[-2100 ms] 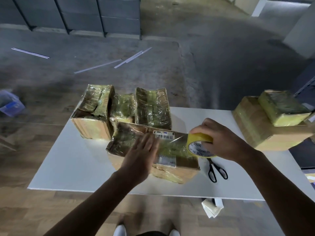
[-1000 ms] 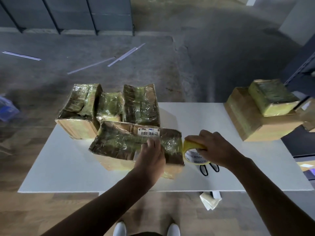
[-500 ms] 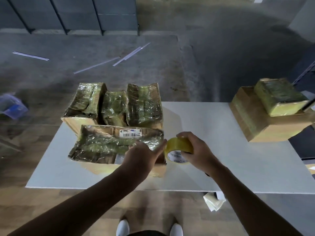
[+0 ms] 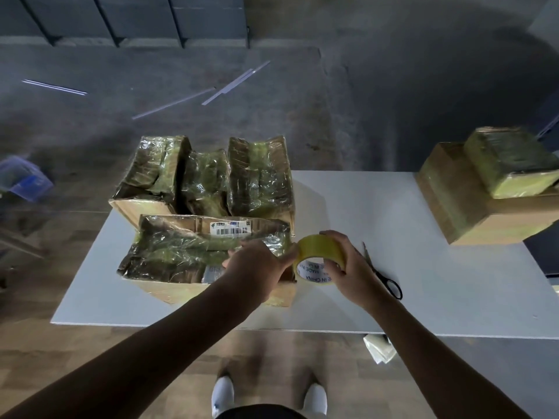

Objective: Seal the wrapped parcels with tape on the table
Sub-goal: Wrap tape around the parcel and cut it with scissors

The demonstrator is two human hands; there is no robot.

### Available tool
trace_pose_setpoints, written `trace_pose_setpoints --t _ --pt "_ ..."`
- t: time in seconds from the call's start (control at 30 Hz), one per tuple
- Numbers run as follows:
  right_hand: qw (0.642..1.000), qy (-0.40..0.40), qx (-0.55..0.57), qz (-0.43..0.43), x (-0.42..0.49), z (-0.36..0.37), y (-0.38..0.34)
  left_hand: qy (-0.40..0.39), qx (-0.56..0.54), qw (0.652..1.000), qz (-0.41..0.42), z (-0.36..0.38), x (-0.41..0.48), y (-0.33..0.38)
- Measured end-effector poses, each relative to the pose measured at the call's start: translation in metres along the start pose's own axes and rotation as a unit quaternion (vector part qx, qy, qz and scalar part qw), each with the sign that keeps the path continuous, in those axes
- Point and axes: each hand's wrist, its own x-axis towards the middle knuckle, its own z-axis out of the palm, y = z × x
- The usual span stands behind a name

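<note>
A long cardboard parcel [image 4: 181, 252] wrapped in clear film, with a barcode label on top, lies at the near left of the white table [image 4: 363, 207]. My left hand [image 4: 257, 267] rests on the parcel's right end, its thumb reaching to the tape roll. My right hand [image 4: 351, 267] grips the yellow tape roll [image 4: 317, 249] just off that right end. Behind the parcel stand three more wrapped parcels: a left one [image 4: 151, 176], a middle one [image 4: 205, 179] and a right one [image 4: 260, 176].
Black scissors [image 4: 390, 282] lie on the table just right of my right hand. At the table's far right a large taped box [image 4: 453, 201] carries a smaller wrapped parcel [image 4: 511, 161]. A white packet [image 4: 378, 349] lies on the floor under the near edge.
The long parcel has shifted left and squared up against the back row. The tape roll came off its top to its right end, and my left hand slid along to that end.
</note>
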Motion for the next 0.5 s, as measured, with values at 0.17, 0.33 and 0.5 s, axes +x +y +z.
trace_pose_setpoints --t 0.17,0.33,0.5 --pt "0.985 -0.077 -0.147 -0.037 0.009 -0.024 0.015 -0.021 -0.022 0.999 -0.014 0.001 0.002 -0.004" --pt "0.900 -0.190 -0.392 -0.035 0.004 -0.018 0.021 -0.023 -0.020 0.999 -0.017 -0.004 0.001 0.001" --pt "0.874 -0.183 -0.441 -0.096 0.021 0.021 -0.001 0.047 0.002 0.999 -0.001 -0.002 -0.011 0.001"
